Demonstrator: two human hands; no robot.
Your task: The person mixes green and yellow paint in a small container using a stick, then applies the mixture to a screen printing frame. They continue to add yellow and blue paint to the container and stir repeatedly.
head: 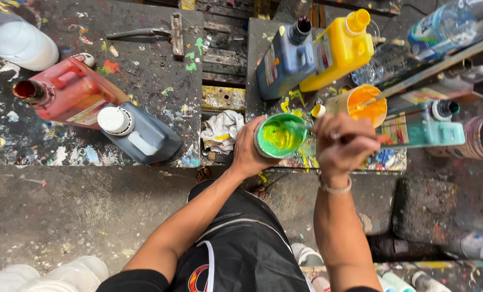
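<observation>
Cup of green and yellow paint (280,136) clasped by left hand (247,151) above spattered bench (160,86), right hand (341,143) just beside, closed on thin stick (306,128); orange-filled cup (363,104) beyond, blue jug (286,60) and yellow jug (339,50) farther off.

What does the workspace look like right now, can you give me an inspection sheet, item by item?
Surface: paint-spattered dark table.
Job's things: cup of green and yellow paint; a thin stick in it, blurred.
Clutter: red jug, open; grey jug, capped; blue jug; yellow jug; teal jug; orange paint cup; stained rag.
Grippers: left hand wraps the cup; right hand closed beside it, contents unclear.
Cables: nothing seen.
Surroundings: concrete floor, bottles at the lower right.
</observation>
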